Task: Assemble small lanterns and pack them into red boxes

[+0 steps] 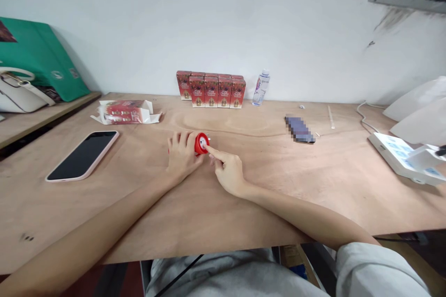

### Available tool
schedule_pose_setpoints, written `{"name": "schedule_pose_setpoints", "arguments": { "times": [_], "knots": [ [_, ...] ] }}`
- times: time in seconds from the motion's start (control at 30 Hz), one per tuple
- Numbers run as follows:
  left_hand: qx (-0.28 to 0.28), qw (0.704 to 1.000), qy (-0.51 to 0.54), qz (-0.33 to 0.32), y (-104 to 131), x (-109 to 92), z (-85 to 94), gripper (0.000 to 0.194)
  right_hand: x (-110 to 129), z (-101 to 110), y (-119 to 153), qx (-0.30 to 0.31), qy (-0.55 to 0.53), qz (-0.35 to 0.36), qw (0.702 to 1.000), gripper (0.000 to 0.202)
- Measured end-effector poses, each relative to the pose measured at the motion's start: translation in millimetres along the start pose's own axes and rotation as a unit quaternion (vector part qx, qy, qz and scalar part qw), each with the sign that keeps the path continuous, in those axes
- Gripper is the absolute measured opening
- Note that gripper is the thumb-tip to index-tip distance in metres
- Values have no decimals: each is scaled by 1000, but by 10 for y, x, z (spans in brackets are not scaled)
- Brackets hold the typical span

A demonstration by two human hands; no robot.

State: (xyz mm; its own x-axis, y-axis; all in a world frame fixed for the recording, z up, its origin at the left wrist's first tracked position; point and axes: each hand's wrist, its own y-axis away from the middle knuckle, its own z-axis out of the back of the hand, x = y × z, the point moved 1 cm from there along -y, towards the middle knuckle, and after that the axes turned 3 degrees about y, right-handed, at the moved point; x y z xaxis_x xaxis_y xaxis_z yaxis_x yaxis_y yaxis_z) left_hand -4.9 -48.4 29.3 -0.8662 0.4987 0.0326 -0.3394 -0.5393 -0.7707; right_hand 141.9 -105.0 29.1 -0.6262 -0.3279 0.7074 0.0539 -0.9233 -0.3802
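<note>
My left hand is wrapped round a small red object that lies on its side, with its round, white-centred end turned towards me. A small dark mark shows on the white centre; the rest of the object is mostly behind my fingers. From the right, my right hand reaches in with its index finger stretched out and the tip against that round end. Its other fingers are curled, and nothing shows in them. A few tiny pale bits lie on the table just beyond the object.
Red printed boxes stand in rows by the wall beside a clear bottle. An opened red carton and a phone are on the left. To the right lie a pixelated dark item and a white power strip.
</note>
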Motion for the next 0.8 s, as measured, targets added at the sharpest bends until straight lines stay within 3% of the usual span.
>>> {"name": "schedule_pose_setpoints", "arguments": {
  "times": [0.33, 0.53, 0.8],
  "knots": [
    [40, 998, 15, 34, -17, -34, 21, 40, -35, -40, -20, -14, 43, 43, 998, 55],
    [73, 997, 11, 26, 3, -59, 45, 44, -154, 84, -164, -74, 80, 37, 993, 56],
    [66, 996, 18, 60, -6, -29, 32, 36, -168, 113, -176, -48, 78, 20, 996, 53]
  ]
}}
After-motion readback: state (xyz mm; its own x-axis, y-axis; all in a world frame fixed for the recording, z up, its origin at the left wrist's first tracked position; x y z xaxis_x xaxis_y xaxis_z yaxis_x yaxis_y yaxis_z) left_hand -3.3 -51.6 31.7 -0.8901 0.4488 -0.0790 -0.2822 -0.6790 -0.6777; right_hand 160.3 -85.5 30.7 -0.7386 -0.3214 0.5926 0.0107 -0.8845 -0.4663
